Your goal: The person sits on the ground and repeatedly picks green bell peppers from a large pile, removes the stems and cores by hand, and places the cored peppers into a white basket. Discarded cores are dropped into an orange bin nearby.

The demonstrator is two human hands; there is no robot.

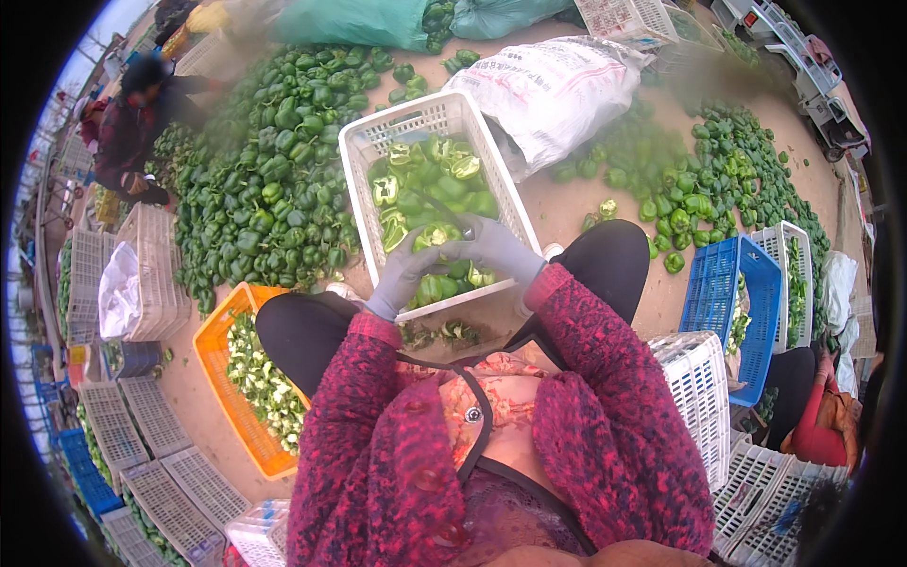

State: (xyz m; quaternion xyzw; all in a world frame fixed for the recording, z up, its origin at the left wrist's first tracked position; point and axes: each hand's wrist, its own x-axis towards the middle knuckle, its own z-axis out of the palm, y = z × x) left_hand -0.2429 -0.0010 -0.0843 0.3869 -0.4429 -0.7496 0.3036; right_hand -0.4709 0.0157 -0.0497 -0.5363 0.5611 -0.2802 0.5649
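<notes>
Both my hands, in grey gloves, are over the near end of a white plastic crate (356, 190) between my knees. My left hand (405, 278) and my right hand (490, 248) grip a green bell pepper (434, 235) from either side. A thin dark strip, perhaps a blade, slants up from the fingers of my right hand; I cannot tell what it is. Below the hands, the crate holds green bell peppers (464, 166), several cut open with pale insides showing.
A heap of whole green peppers (276, 163) lies ahead on the left, another (687, 202) on the right. An orange crate (212, 354) of pale-and-green pepper trimmings stands left, a blue crate (765, 319) right. A white woven sack (553, 85) lies beyond. People (120, 142) work nearby.
</notes>
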